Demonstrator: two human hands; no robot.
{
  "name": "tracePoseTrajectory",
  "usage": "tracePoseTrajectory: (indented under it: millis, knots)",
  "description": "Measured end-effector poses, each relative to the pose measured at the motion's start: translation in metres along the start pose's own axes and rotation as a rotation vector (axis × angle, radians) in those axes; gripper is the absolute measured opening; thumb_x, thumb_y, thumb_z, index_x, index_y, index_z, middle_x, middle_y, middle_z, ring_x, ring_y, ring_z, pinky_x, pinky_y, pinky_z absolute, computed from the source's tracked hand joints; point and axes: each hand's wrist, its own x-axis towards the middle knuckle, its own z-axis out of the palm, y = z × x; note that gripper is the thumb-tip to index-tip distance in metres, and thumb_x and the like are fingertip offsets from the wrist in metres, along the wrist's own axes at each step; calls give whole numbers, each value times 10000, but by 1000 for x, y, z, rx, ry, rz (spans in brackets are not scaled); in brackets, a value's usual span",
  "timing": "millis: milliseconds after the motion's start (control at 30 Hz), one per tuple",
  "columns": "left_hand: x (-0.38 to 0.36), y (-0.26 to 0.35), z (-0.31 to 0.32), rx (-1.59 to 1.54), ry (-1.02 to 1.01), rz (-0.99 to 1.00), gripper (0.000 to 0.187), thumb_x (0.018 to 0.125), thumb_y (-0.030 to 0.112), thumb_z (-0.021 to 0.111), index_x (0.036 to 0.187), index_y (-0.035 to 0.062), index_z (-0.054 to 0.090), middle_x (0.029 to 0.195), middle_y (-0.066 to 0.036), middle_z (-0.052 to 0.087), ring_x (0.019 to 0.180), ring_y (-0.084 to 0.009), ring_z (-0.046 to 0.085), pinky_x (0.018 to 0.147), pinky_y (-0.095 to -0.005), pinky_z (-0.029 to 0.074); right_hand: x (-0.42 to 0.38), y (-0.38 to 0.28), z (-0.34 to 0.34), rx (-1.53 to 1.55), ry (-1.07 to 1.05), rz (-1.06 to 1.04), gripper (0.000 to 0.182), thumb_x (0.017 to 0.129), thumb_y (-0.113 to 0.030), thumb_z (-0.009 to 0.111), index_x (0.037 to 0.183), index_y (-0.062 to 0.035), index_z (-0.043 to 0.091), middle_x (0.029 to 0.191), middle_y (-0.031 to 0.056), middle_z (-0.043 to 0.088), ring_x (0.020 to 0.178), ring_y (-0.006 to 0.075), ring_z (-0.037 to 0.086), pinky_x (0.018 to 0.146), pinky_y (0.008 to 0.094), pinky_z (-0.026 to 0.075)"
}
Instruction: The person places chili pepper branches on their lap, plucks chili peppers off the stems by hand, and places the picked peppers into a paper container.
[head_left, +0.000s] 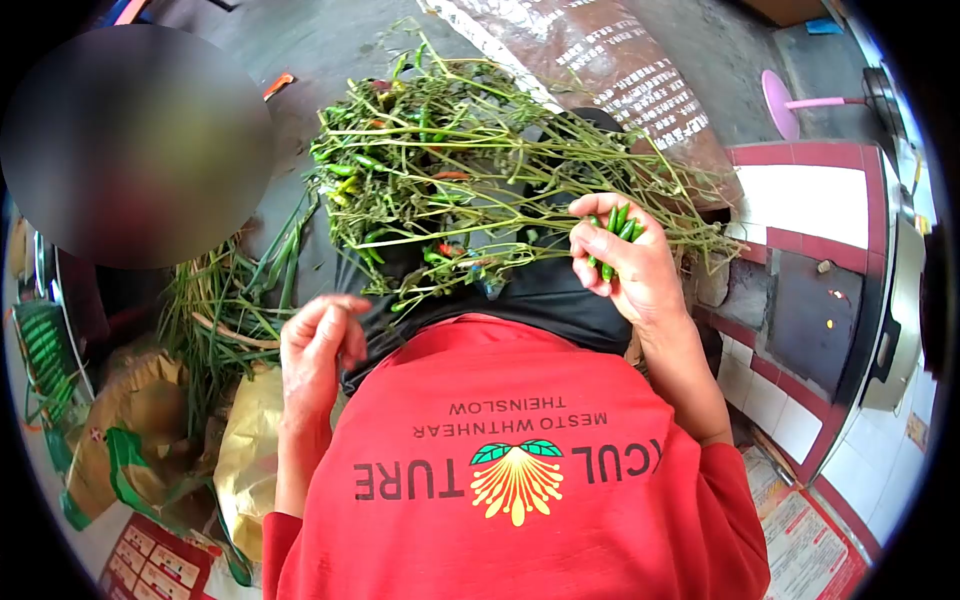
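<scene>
My right hand (622, 260) is closed around several small green chili peppers (618, 226), whose tips stick out between thumb and fingers. It is raised over the right side of a heap of pulled chili plants (470, 150). The plants lie across my lap, their bare stems toward the right and their wilted leaves with green and red peppers toward the left. My left hand (325, 345) is off the lower left edge of the heap, fingers curled in toward the thumb. Whether anything small is inside it is hidden.
Long green leafy stalks (225, 310) lie at the left, above a gold-coloured bag (250, 450). A brown sack with white lettering (620, 70) lies beyond the plants. A tiled structure (810, 200) stands close on the right. A blurred disc covers the upper left.
</scene>
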Motion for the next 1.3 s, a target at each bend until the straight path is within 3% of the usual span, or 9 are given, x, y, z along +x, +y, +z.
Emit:
tracePoseTrajectory:
  millis: [100,133,200,300,500,700,800,1033,1300]
  knots:
    - [20,17,37,-175,22,130,260,940,261,454,965,25,559,653,-11,416,541,-103,367,540,-264,384,5,6,22,38,-130,16,190,843,-58,599,1017,-4,545,669,18,545,512,71,509,388,173,356]
    - [33,12,46,-335,-81,130,310,943,293,445,1031,13,545,842,-88,534,742,-175,518,680,-347,453,7,8,29,14,-154,32,192,841,-66,608,1015,-9,550,668,11,543,510,65,501,390,172,355]
    - [54,16,72,-430,-243,82,418,942,326,431,1213,11,475,1253,-169,493,1169,-303,469,961,-458,387,10,11,41,-61,-167,31,192,837,-94,630,1007,-30,567,654,-13,535,506,45,483,394,165,352]
    - [75,22,99,-475,-418,-22,472,955,357,393,1275,12,433,1282,-142,468,1153,-245,469,960,-405,388,16,9,52,-232,-119,-44,197,815,-139,672,962,-37,589,628,-31,527,486,31,458,413,183,345]
    - [96,27,117,-441,-378,-65,546,960,434,317,1283,12,439,1276,-147,473,1147,-237,483,959,-374,380,27,5,42,-256,-48,-104,98,839,-128,630,859,-40,590,616,-39,518,475,24,438,426,188,348]
    - [154,89,117,516,47,513,294,938,194,447,1064,-14,611,970,-94,611,860,-129,578,766,-277,459,36,-28,5,-95,68,-215,59,847,-77,597,850,-54,543,618,-34,501,461,21,410,407,169,319]
    - [211,97,139,879,-30,864,243,872,141,503,1045,14,618,984,-140,607,904,-244,590,804,-314,447,47,-37,-10,-211,259,-467,56,839,-60,602,834,-57,547,635,-32,515,472,16,415,415,167,322]
    - [288,74,181,1392,-712,251,290,762,195,565,974,16,649,912,-170,659,820,-231,634,769,-341,488,53,-29,-22,-40,389,-520,48,843,-58,597,842,-54,549,667,-17,532,492,28,442,428,169,351]
    - [265,66,182,1399,-922,215,327,691,267,658,893,9,662,818,-153,656,770,-244,627,713,-333,485,60,11,-36,9,417,-463,68,849,-76,597,865,-56,533,657,-17,518,481,33,438,420,170,340]
